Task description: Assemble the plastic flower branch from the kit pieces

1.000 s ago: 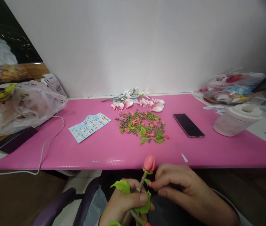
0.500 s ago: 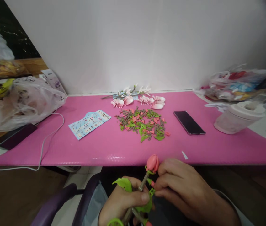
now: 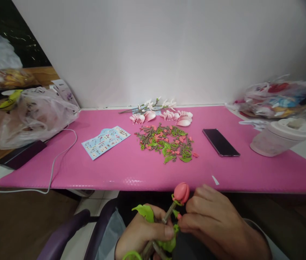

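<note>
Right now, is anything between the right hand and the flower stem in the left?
Nothing visible is; the right hand is at a small pink bud beside the stem, which the left hand grips.

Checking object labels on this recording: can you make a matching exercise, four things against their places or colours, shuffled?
1. coral bud
2. phone
3. printed sheet
4. pile of small parts

A. on the pink table top, screen dark
B. several colours, green and coral among them
C. at the end of the stem held in the left hand
D. light blue

Pairs: 1-C, 2-A, 3-D, 4-B
</note>
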Demonstrator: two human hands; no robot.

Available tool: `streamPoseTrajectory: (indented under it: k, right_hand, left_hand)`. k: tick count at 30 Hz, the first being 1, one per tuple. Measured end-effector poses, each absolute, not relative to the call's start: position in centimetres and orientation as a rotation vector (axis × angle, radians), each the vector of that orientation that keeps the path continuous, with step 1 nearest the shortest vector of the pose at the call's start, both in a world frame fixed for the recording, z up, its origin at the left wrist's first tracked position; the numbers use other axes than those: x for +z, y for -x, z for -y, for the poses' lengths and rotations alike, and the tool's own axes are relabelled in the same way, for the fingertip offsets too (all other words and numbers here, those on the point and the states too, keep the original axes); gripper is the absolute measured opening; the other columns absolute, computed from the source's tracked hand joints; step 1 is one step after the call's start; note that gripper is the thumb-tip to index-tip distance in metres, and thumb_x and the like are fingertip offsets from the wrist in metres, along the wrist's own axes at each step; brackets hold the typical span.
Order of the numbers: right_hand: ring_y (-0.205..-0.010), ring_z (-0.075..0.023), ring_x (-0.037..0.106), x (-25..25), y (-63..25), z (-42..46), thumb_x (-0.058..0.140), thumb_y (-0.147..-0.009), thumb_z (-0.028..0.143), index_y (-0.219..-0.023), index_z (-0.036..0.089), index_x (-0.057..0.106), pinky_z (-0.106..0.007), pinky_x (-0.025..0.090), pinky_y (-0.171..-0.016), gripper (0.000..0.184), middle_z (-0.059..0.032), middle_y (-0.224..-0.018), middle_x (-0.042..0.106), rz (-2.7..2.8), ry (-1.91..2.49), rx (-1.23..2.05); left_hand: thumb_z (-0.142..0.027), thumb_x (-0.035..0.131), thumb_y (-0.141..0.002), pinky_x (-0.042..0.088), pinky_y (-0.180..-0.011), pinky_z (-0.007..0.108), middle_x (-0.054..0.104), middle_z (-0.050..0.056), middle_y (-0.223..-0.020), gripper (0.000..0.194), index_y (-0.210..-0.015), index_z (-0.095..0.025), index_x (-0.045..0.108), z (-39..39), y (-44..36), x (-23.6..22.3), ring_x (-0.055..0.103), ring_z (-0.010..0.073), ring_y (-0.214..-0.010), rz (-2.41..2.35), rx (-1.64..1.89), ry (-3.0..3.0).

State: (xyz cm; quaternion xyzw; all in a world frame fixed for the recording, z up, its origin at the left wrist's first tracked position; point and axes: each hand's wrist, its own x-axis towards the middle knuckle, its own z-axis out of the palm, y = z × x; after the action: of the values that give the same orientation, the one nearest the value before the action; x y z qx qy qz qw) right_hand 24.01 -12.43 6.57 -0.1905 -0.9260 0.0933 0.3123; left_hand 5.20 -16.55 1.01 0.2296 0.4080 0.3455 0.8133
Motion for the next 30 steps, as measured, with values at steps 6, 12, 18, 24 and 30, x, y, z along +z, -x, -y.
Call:
streamPoseTrajectory:
  k: [6,12,18,24,30]
  right_hand:
    - [-0.062,-0.0147,0.039,5.7,-24.1,12.3,0.040,-0.098,0.017,-0.080,0.019,0.060,-0.032,0.022,-0.062,0.026,0.0017,-0.063,0.053,2.428,0.411,0.246]
    - [-0.063,-0.0147,0.038,5.6,-24.4,12.3,0.042,-0.098,0.018,-0.081,0.017,0.061,-0.033,0.021,-0.061,0.026,0.0014,-0.062,0.053,2.452,0.373,0.266]
    - [-0.063,-0.0150,0.037,5.6,-24.4,12.3,0.046,-0.096,0.017,-0.077,0.017,0.061,-0.033,0.021,-0.061,0.024,0.0017,-0.059,0.050,2.484,0.355,0.211]
    - [-0.059,-0.0148,0.035,6.0,-24.6,12.3,0.055,-0.091,0.017,-0.086,0.020,0.063,-0.032,0.022,-0.059,0.010,0.0022,-0.057,0.050,2.411,0.493,0.104]
    - [-0.064,-0.0106,0.052,6.7,-24.8,12.8,0.061,-0.085,0.009,-0.087,0.020,0.064,-0.024,0.037,-0.059,0.012,0.0016,-0.069,0.060,2.126,0.736,0.393]
  left_hand:
    - [-0.026,0.076,-0.049,0.030,-0.023,0.013,0.056,-0.003,-0.039,0.025,-0.062,-0.011,0.062,16.5,-5.1,0.7,0.041,0.0040,-0.025,-0.821,0.709,-0.497]
    - [-0.024,0.073,-0.052,0.026,-0.026,0.014,0.054,-0.004,-0.038,0.016,-0.058,-0.013,0.064,16.6,-5.4,1.5,0.039,0.0037,-0.026,-0.861,0.722,-0.539]
    - [-0.012,0.066,-0.065,0.028,-0.037,0.014,0.060,-0.004,-0.046,0.004,-0.064,-0.014,0.070,17.1,-5.2,3.1,0.045,0.0024,-0.035,-0.942,0.751,-0.575]
    - [-0.030,0.081,-0.054,0.029,-0.027,0.015,0.057,-0.003,-0.042,0.028,-0.068,-0.013,0.065,16.6,-6.2,1.5,0.043,0.0050,-0.027,-0.847,0.890,-0.450]
    - [-0.037,0.085,-0.055,0.038,-0.031,0.013,0.056,-0.005,-0.048,0.041,-0.083,-0.012,0.066,16.0,-6.9,2.2,0.052,0.0066,-0.032,-0.825,1.028,-0.392]
